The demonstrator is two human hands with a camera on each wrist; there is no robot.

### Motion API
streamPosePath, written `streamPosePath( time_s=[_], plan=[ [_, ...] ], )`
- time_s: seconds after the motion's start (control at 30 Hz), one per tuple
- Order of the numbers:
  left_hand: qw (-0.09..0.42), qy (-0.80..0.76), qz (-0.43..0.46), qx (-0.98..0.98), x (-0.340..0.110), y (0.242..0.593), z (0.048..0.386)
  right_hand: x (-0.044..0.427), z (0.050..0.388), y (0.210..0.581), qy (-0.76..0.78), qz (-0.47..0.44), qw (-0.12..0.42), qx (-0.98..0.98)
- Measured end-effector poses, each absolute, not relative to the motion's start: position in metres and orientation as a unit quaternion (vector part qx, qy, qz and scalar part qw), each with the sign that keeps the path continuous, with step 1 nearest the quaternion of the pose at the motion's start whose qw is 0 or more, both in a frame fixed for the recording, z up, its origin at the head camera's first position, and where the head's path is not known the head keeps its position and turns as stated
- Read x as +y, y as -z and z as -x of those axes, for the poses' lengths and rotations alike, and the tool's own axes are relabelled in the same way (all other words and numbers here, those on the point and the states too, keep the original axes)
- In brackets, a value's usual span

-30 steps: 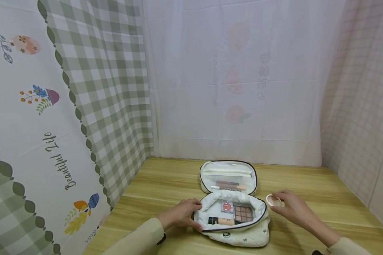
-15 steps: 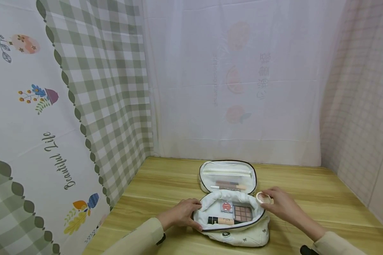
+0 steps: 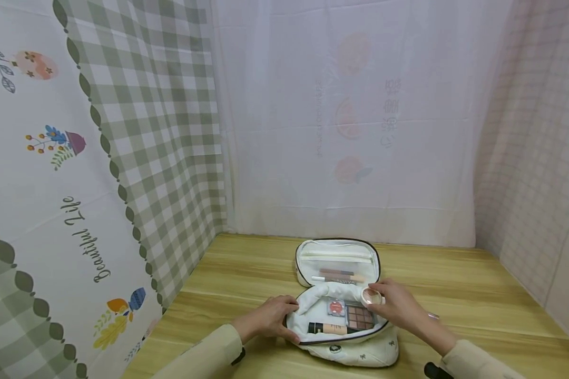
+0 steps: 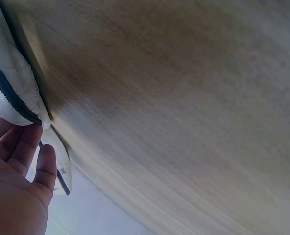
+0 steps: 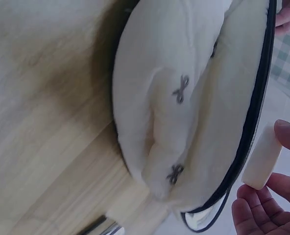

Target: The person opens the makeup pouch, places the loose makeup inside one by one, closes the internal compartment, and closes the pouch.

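Head view: the fingers of my right hand pinch a round white powder compact at the back right rim of the cream cosmetic bag, which lies unzipped on the tabletop. My left hand holds the bag's left end, thumb spread from the fingers. Principal risk, in my judgement: the compact is gripped only by its edge, so it could slip, strike the eyeshadow palette and crack pressed powder. A careless approach could also knock the black-capped tube. Writing: the left cloth reads "Beautiful", then apparently "Life"; characters on the back curtain are too faint to read, lettering on the tubes in the lid pocket too small; no brand confirmed. Left wrist view: my fingertips meet the dark zip edge; should that hold slacken, the soft rim may sag inward and narrow the opening. No lettering found. Right wrist view: the compact shows edge-on between thumb and fingers, near the zip edge, where a low pass could snag it. Bow motifs noted; nothing legible.
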State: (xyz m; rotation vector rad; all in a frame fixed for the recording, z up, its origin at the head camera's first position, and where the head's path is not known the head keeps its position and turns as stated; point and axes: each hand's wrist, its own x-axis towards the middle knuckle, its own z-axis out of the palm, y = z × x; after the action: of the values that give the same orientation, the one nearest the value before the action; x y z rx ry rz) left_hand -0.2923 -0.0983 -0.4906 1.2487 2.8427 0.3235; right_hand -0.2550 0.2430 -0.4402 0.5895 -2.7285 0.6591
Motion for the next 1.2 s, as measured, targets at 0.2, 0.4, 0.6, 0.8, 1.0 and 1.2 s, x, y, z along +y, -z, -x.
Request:
streamPosePath(
  time_s=[0.2,0.4,0.6,0.8,1.0,1.2],
  plan=[
    [0.01,-0.104,-0.399,0.911,-0.1,0.492,0.293,0.227,0.257,0.447,-0.237,-0.207,0.135,-0.94],
    [0.01,-0.106,-0.4,0.91,-0.101,0.493,0.293,0.209,0.258,0.451,-0.245,-0.203,0.107,-0.942],
    [0.007,-0.111,-0.405,0.908,-0.101,0.494,0.293,0.196,0.259,0.452,-0.242,-0.201,0.109,-0.943],
    [0.008,-0.111,-0.404,0.908,-0.1,0.495,0.294,0.19,0.26,0.454,-0.234,-0.21,0.112,-0.943],
    [0.013,-0.111,-0.399,0.91,-0.099,0.494,0.295,0.185,0.263,0.455,-0.228,-0.221,0.108,-0.942],
    [0.01,-0.105,-0.399,0.911,-0.098,0.495,0.295,0.172,0.266,0.455,-0.215,-0.24,0.099,-0.941]
  ],
)
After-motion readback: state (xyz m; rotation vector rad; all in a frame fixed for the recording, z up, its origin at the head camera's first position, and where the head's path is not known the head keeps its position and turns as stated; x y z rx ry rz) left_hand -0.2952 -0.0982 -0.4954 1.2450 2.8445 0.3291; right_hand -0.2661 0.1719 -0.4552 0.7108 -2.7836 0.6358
